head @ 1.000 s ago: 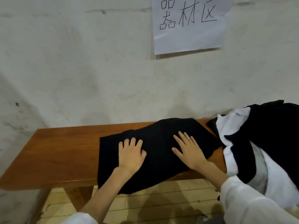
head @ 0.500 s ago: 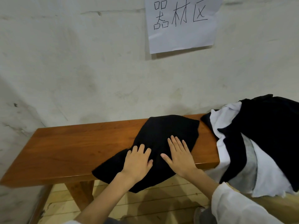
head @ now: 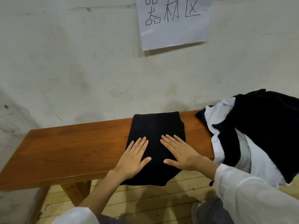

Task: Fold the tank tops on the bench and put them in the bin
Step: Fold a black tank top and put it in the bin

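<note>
A black tank top (head: 157,126) lies folded into a rough rectangle on the wooden counter (head: 72,151), a little right of the middle of the frame. Its far edge reaches almost to the wall (head: 80,70), and its near edge hangs over the counter's front lip, with the lower right corner drooping unevenly.

Both hands are flat on the cloth, side by side and just apart. The left hand (head: 135,159) rests palm down on the lower left part of the fold, fingers straight and close together, thumb out to the right. The right hand (head: 180,153) lies palm down on the lower right part, fingers straight and angled toward the upper left, thumb pointing left. Neither hand has hold of anything; they only press on the fabric.

At the right edge of the frame a loose heap of garments (head: 262,126) in black, white and grey is piled on the end of the counter and spills down its front, near the folded top but not touching it. A white sleeve (head: 252,201) covers the right forearm at lower right.

A paper sign (head: 174,29) with handwritten characters hangs on the wall in the upper middle. Pale wooden floor (head: 145,201) planks show beneath the counter.
</note>
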Available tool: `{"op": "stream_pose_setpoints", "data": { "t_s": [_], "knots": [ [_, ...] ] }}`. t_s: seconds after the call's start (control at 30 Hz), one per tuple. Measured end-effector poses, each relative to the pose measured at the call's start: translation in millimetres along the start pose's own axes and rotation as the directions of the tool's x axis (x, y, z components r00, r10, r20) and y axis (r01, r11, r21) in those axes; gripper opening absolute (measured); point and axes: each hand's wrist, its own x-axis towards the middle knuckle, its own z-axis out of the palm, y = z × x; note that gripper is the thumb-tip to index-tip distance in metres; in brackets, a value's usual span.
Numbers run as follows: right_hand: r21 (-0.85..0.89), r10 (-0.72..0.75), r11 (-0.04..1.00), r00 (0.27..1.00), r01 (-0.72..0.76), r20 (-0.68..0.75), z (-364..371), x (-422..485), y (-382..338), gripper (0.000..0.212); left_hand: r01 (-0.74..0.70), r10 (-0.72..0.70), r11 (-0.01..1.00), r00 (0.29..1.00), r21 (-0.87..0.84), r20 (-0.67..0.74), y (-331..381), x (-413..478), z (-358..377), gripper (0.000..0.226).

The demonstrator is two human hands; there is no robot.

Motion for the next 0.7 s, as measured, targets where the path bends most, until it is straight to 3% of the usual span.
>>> {"op": "stream_pose_setpoints", "data": {
  "t_s": [0.17,0.27,0.43,0.53,0.7],
  "knots": [
    [-0.104,-0.102,0.989,0.992,0.109,0.075,-6,0,7,0.093,0.018,-0.018,0.996,1.000,0.091,0.001,7,-20,3,0.080],
    [-0.187,-0.125,0.974,0.992,0.127,0.018,-4,-5,5,0.089,0.002,0.005,0.989,0.999,0.149,-0.050,6,-28,6,0.081],
    [-0.140,0.000,0.990,1.000,0.000,0.001,9,-18,-4,0.086,0.008,0.005,0.989,0.996,0.145,-0.088,14,-28,2,0.091],
    [-0.172,0.056,0.984,0.995,-0.041,0.080,6,-16,-12,0.086,0.035,-0.029,0.994,0.997,0.099,-0.065,17,-28,-4,0.083],
    [-0.182,0.114,0.979,0.983,-0.087,0.141,1,-24,-25,0.066,-0.008,0.011,0.999,0.995,0.034,-0.096,18,-34,-14,0.066]
  ]
}}
